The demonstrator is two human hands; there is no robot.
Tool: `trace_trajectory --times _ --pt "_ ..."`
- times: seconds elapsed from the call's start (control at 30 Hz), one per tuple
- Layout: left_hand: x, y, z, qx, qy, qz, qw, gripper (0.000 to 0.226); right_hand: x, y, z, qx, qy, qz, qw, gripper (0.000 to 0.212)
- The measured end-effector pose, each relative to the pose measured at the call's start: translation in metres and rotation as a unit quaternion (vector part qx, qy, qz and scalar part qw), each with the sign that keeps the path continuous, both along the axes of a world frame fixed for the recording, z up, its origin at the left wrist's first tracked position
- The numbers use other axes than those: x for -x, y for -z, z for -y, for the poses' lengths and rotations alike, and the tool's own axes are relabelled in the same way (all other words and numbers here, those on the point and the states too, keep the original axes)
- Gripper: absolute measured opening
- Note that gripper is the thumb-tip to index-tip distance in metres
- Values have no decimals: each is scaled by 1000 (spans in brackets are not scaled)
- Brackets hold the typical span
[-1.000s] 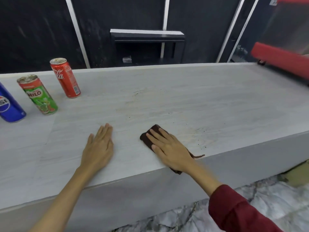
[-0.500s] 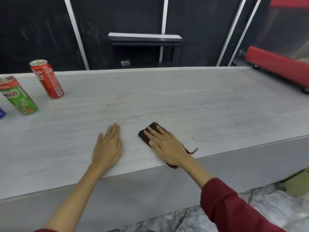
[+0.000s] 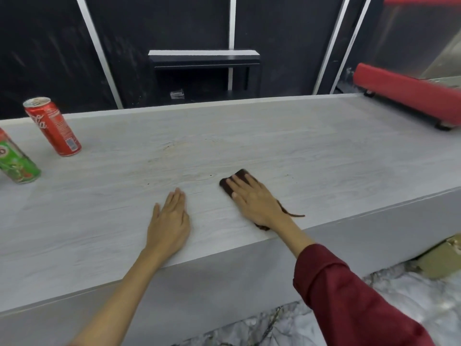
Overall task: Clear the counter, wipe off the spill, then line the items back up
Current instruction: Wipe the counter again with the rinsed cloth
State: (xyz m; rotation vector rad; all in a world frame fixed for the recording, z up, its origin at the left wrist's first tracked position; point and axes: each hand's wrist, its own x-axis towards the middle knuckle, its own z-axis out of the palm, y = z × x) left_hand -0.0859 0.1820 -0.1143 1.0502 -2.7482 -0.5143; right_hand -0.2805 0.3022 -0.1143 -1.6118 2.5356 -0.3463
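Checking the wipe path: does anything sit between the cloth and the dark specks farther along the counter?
Nothing visible does. The right hand presses the brown cloth flat; the specks lie to its right across bare counter. Both cans stand far left.

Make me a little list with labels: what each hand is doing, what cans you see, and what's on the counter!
left hand: left hand lies flat on the counter, fingers straight, holding nothing
right hand: right hand presses flat on a dark brown cloth
cloth: mostly under the hand, near the front edge
cans: red Coca-Cola can and green Milo can, upright at the far left, apart
spill: a few dark specks and faint marks show on the counter
other: red-edged appliance at the far right
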Motion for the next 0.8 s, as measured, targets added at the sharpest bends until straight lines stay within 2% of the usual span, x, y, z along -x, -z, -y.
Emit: trace_trajectory --times 0.07,0.13,0.2,0.33,0.43,0.53,0.67,0.73,0.8 --pt "16 0 -14 -2 11 -3 1000 54 -10 -2 -24 12 -47 10 999 50" --pt "26 1 -21 9 7 -7 1000 55 5 -2 -55 31 -59 1 998 55" --pt "29 3 -22 16 -6 -9 1000 54 43 1 -77 38 -25 -21 999 70" --pt "36 3 -23 14 -31 -2 999 54 123 -1 -71 10 83 -13 996 56" --pt "45 4 -25 18 -55 -3 998 53 137 -4 -28 8 90 -26 996 74" --pt "46 6 -24 26 -69 -3 997 60 110 -5 16 11 18 -19 1000 71" --pt "45 9 -24 21 -76 -4 997 60 63 -4 13 11 -157 0 987 49" --pt "45 9 -24 15 -83 -19 996 63 68 -1 -11 20 -216 5 976 53" --pt "45 9 -26 14 -88 -30 996 64 97 0 -24 37 -203 7 978 63"
